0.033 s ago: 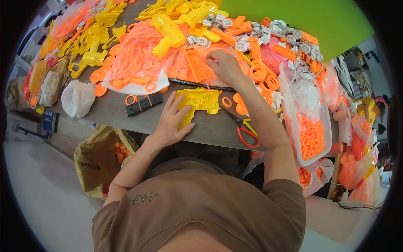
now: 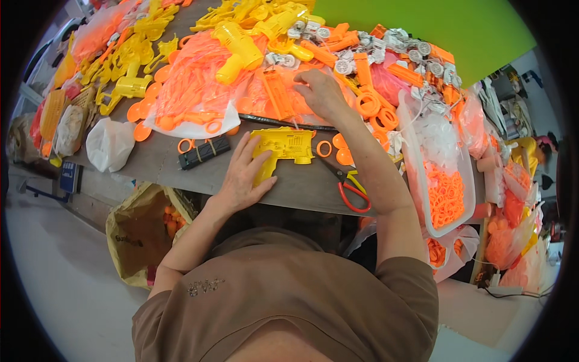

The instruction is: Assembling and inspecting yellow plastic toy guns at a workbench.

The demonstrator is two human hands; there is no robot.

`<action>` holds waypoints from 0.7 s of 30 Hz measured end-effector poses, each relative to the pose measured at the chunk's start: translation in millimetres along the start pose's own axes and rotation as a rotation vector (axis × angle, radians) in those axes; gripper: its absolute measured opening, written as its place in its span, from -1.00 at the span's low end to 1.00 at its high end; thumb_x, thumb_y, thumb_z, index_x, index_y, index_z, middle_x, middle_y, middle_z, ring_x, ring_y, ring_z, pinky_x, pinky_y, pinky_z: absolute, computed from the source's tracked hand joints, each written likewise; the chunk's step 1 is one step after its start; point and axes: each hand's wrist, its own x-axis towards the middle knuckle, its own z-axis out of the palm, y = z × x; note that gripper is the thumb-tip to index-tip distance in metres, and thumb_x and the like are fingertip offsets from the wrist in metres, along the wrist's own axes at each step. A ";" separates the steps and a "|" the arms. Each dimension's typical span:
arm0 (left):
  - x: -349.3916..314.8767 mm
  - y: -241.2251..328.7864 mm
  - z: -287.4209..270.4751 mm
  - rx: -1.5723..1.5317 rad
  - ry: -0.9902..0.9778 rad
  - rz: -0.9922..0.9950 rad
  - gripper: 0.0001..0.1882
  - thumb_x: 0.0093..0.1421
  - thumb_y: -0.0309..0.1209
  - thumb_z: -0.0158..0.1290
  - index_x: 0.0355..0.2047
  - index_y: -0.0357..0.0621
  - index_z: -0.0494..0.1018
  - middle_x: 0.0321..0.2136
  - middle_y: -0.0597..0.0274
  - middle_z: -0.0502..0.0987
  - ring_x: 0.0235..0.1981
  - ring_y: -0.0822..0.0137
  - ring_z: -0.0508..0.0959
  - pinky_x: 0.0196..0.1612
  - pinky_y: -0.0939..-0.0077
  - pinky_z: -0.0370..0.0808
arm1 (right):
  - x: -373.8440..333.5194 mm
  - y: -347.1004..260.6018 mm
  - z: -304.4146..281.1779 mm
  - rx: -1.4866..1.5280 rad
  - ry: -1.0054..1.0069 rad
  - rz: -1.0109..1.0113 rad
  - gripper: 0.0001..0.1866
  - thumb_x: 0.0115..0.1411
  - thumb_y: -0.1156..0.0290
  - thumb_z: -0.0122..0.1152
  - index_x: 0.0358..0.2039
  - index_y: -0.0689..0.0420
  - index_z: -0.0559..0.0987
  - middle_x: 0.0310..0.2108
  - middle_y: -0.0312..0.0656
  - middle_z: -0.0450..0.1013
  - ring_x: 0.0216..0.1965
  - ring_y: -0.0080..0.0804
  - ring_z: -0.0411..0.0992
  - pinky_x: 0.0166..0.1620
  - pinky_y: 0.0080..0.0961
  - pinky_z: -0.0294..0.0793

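Note:
A yellow plastic toy-gun shell half (image 2: 292, 145) lies on the grey table in front of me, its ribbed inner side up. My left hand (image 2: 246, 172) holds it at the left end, fingers laid over the edge and thumb by the grip part. Farther off, my right hand (image 2: 321, 95) is over the heap of orange parts, thumb and forefinger apart; I see nothing between them. Just left of that hand stands a long orange piece (image 2: 277, 95). Right of the shell are an orange ring (image 2: 324, 148) and scissors with red and yellow handles (image 2: 353, 194).
Left of the shell lies a black block with a band (image 2: 205, 152). Bagged orange parts (image 2: 196, 78) and yellow shells (image 2: 238, 51) cover the back. A clear bin (image 2: 471, 199) of orange rings stands at right. A paper sack (image 2: 123, 226) sits below the table's left edge.

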 end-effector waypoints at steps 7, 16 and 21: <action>0.0 -0.6 7.8 0.004 0.034 -0.094 -0.48 0.00 -0.32 0.16 -0.04 -0.31 0.35 0.15 -0.24 0.11 0.23 -0.20 0.04 0.20 0.09 0.13 | 21.9 12.3 -34.8 0.079 -0.039 0.233 -0.66 0.08 0.16 0.16 -0.24 0.15 0.53 -0.35 -0.13 0.48 -0.31 -0.30 0.44 -0.24 -0.37 0.41; -0.8 -2.4 8.8 -0.019 0.047 -0.098 -0.49 0.02 -0.30 0.16 -0.04 -0.28 0.35 0.15 -0.23 0.11 0.21 -0.20 0.08 0.18 0.10 0.17 | 5.4 -37.8 37.8 -0.175 -0.111 0.158 -0.29 0.01 0.13 0.25 0.06 0.29 0.24 -0.30 0.11 0.42 -0.19 -0.03 0.43 -0.15 -0.19 0.41; -0.3 -3.0 9.1 -0.016 0.054 -0.102 -0.50 0.01 -0.29 0.17 -0.06 -0.28 0.37 0.15 -0.24 0.12 0.20 -0.20 0.10 0.17 0.10 0.19 | 24.2 42.7 11.3 0.583 0.029 0.385 -0.47 0.01 0.37 0.22 -0.03 0.33 0.35 -0.25 -0.01 0.42 -0.26 -0.31 0.47 -0.29 -0.46 0.47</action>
